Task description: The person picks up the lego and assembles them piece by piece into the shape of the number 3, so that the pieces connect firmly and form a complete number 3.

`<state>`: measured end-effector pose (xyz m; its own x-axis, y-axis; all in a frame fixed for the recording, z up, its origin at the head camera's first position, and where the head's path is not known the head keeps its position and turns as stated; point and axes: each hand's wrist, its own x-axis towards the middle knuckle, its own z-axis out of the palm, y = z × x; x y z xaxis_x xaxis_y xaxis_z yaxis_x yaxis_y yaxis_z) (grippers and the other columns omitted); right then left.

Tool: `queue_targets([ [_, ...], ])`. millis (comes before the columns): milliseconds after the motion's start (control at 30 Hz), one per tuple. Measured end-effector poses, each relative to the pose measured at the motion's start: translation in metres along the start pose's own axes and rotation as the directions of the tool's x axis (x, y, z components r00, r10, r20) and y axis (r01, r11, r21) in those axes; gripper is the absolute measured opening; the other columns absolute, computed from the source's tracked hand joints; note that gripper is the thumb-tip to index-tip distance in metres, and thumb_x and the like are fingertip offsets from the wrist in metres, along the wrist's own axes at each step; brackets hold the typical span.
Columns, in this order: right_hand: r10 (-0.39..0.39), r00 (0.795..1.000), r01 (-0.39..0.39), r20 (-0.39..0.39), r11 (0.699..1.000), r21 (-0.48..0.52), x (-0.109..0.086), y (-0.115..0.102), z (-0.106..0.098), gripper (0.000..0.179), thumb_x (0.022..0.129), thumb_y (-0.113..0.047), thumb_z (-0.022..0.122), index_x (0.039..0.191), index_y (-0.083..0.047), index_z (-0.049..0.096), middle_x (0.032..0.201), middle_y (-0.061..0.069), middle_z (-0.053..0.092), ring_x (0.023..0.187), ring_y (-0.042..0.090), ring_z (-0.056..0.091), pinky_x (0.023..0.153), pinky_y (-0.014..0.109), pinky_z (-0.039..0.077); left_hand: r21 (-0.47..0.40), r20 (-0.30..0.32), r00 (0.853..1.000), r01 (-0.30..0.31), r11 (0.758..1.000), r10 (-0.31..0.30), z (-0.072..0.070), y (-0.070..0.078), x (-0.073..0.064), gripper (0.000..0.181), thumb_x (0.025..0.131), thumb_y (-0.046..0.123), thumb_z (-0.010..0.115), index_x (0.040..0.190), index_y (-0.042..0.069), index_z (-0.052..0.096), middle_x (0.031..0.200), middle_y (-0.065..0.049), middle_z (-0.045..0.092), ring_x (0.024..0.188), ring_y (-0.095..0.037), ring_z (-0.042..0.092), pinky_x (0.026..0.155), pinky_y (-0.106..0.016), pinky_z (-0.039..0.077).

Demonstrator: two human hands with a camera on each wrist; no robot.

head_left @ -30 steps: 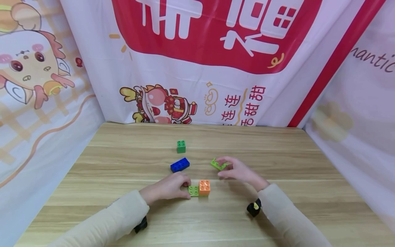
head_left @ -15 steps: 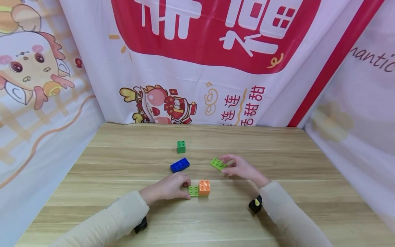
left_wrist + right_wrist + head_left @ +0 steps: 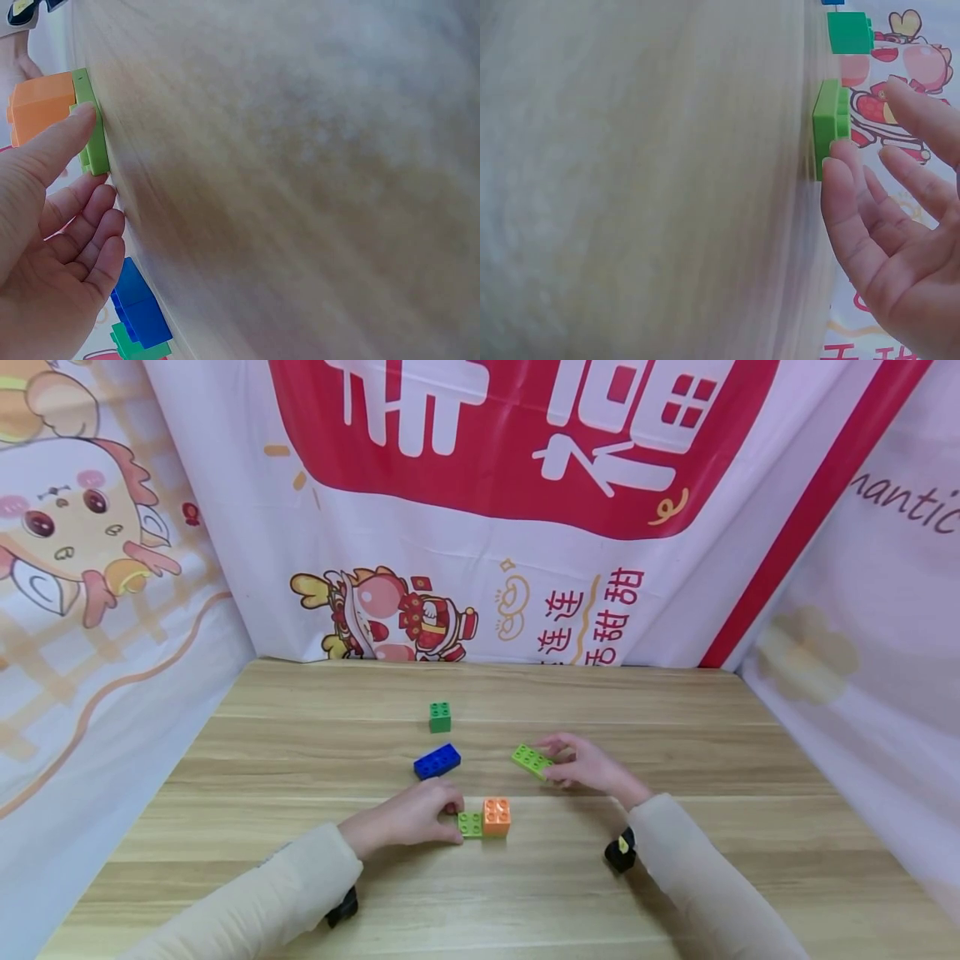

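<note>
Thumb and index finger of my left hand (image 3: 415, 814) pinch the left end of a flat light green building brick (image 3: 470, 824). An orange building brick (image 3: 497, 815) sits on that brick's right half, studs up. In the left wrist view the thumb lies along the green side, the other fingers loosely curled below. Farther back, a longer lime green building brick (image 3: 529, 759) lies on the table at a slant. Beside its right end is my right hand (image 3: 588, 768), fingers loosely bent and spread, thumb tip overlapping the brick's corner. The right wrist view shows nothing between those fingers.
Left of the lime brick lies a blue building brick (image 3: 437, 762) on the wooden table (image 3: 525, 902). Behind it stands a small green building brick (image 3: 440, 717). Printed cloths (image 3: 480, 552) hang along the back and both sides of the table.
My right hand has drawn back a little to the right, from over the lime green brick to beside its end. My left hand and the bricks have stayed in place.
</note>
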<state>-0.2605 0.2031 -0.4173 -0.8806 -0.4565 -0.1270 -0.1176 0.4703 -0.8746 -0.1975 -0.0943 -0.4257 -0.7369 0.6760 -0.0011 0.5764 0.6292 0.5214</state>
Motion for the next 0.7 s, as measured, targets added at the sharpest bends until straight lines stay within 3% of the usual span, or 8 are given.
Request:
queue_targets([
  [233, 0.068, 0.998, -0.068, -0.015, 0.997, -0.020, 0.0045, 0.0040, -0.0013, 0.054, 0.079, -0.006, 0.071, 0.127, -0.002, 0.048, 0.109, 0.016, 0.048, 0.074, 0.021, 0.054, 0.059, 0.033, 0.050, -0.004, 0.000, 1.000, 0.002, 1.000, -0.002, -0.0003, 0.0009, -0.0001, 0.028, 0.076, 0.029, 0.076, 0.093, 0.009, 0.064, 0.084, 0.007, 0.053, 0.077, -0.009, 0.047, 0.069, -0.024, 0.043],
  [700, 0.109, 0.994, -0.112, -0.029, 0.984, -0.141, 0.0086, -0.0002, 0.0027, 0.050, 0.077, -0.011, 0.073, 0.121, -0.004, 0.051, 0.104, 0.012, 0.049, 0.074, 0.021, 0.051, 0.056, 0.032, 0.047, -0.011, -0.002, 1.000, 0.000, 1.000, 0.000, 0.0003, -0.0003, 0.0002, 0.028, 0.076, 0.028, 0.076, 0.092, 0.010, 0.064, 0.084, 0.007, 0.054, 0.077, -0.010, 0.047, 0.069, -0.024, 0.042],
])
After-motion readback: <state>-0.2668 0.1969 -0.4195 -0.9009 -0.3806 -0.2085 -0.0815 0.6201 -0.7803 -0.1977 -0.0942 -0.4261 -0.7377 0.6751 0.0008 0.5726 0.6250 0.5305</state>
